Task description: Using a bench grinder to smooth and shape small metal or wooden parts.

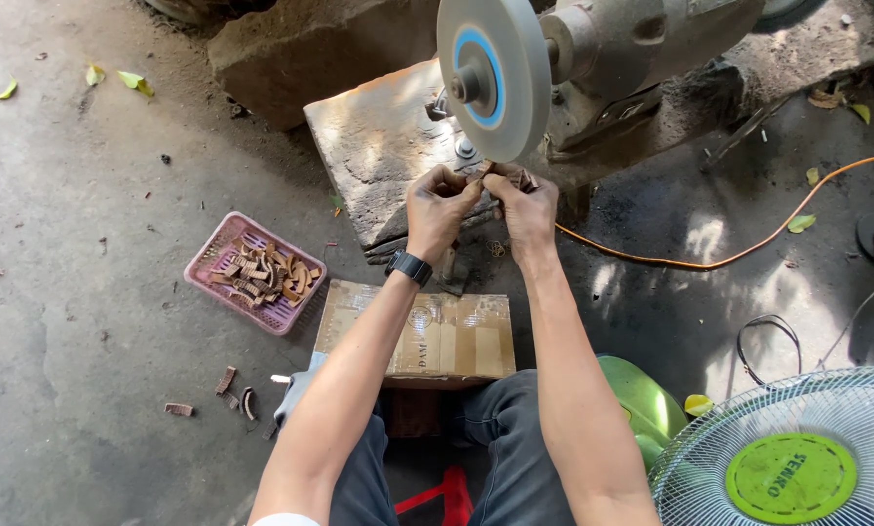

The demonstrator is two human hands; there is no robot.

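Two hands, the left hand [440, 202] and right hand [525, 203], are pinched on a small brown curved piece [486, 171] pressed beneath the grey round grinding wheel [491, 73]; fingertips could be scraped if it were snatched.

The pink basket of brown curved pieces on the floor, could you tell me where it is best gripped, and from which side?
Probably the pink basket's bare rim, on its two long sides, from above with both hands: it sits flat, open-topped, with clear floor around it.

Matt gritty grinding wheel [483, 73], pink plastic basket [225, 237], taped cardboard box [437, 336]
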